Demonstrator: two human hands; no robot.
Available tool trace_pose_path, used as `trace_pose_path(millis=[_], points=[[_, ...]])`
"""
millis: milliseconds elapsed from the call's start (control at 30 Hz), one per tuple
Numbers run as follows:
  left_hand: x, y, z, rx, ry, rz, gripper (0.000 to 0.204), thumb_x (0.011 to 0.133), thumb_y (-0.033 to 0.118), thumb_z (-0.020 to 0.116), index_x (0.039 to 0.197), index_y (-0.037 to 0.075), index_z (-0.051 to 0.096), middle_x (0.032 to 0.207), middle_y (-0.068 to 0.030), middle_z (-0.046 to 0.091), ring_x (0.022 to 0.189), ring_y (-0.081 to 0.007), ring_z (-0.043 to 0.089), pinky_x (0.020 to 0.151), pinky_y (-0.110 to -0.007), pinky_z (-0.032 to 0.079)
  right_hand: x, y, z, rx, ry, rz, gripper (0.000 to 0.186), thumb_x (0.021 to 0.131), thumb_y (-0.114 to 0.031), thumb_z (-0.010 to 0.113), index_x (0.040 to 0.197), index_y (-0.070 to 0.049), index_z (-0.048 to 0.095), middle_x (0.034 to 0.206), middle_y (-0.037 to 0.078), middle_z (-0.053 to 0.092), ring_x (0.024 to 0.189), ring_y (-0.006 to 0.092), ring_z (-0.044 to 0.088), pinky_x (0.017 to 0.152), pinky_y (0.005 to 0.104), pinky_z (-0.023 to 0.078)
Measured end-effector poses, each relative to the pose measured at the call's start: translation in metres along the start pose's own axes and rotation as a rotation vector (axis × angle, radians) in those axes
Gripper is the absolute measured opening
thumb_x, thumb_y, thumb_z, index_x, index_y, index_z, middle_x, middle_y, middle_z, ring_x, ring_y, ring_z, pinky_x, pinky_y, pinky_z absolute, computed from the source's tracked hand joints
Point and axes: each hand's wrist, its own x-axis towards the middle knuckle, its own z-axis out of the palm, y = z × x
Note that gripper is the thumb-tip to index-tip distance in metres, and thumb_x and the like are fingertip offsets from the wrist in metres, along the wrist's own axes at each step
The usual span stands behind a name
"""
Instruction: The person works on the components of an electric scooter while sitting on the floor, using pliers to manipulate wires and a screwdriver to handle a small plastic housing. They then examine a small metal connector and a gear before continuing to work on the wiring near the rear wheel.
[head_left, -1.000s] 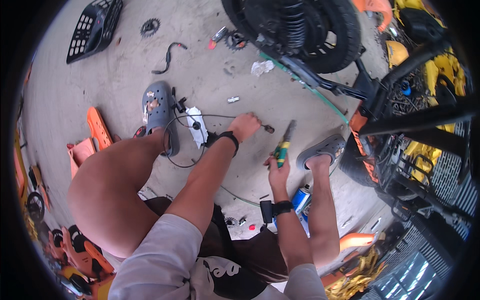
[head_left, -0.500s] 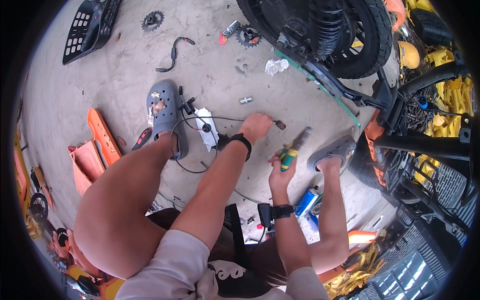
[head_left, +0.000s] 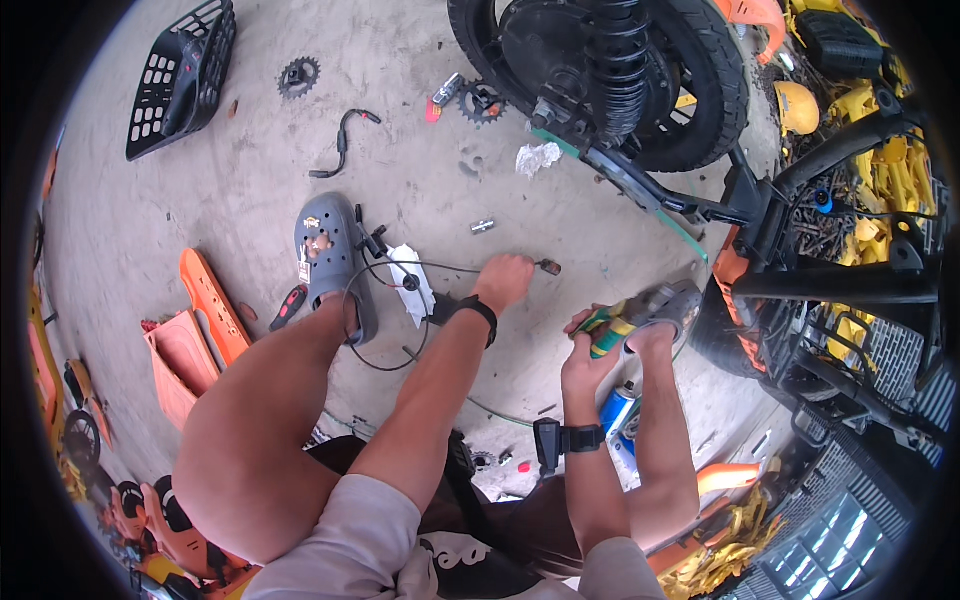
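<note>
- Your left hand [head_left: 505,280] was closed round a black cable [head_left: 455,267], its end piece [head_left: 549,267] sticking out toward 3 o'clock.
- Your right hand [head_left: 588,365] gripped a green-and-yellow-handled tool [head_left: 612,335], pointing toward 2 o'clock, its head overlapping your right shoe [head_left: 687,303] in view.
- You seemed mid-handling of the cable; the next move probably called for a steady left grip.
- Half a second earlier, the tool had pointed nearer 1 o'clock, clear of the shoe.

Down at six o'clock, there it is: pale rounded lettering [head_left: 458,549] across the dark front of the shirt [head_left: 450,578], only a few letters showing! Round to four o'clock, the blue spray can [head_left: 618,407], and any print there is too small to read!
</note>
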Motion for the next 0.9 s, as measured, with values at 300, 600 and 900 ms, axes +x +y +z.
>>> trace_pose_path(millis=[300,600,900], points=[[0.003,0.005,-0.009,-0.081,-0.138,0.010,0.019,0.071,0.006,0.058,0.088,0.001,0.065,0.085,-0.0205,0.066,0.082,-0.0372,0.065,0.074,-0.044,0.053,-0.004,0.059,-0.020,-0.278,0.049,0.384,0.029,0.075,0.004,0.049,0.103,0.004,0.054,0.066,0.007,0.055,0.053,0.0143,0.053,0.051,0.0282,0.047],[0.010,0.016,-0.025,-0.053,-0.110,-0.005,0.019,0.074,0.011,0.061,0.090,0.002,0.067,0.089,-0.0164,0.068,0.086,-0.0327,0.067,0.076,-0.042,0.054,-0.002,0.077,-0.016,-0.328,0.069,0.083,0.023,0.078,0.002,0.051,0.100,0.003,0.056,0.085,0.015,0.060,0.078,0.0203,0.060,0.069,0.0323,0.049],[0.012,0.011,-0.019,-0.133,-0.056,-0.072,0.014,0.073,0.012,0.066,0.083,0.003,0.069,0.093,-0.0172,0.067,0.087,-0.0322,0.067,0.079,-0.041,0.054,-0.004,0.001,-0.016,-0.090,0.032,0.269,0.032,0.074,0.007,0.044,0.105,0.006,0.049,0.076,0.009,0.055,0.058,0.0142,0.054,0.053,0.0275,0.048]])
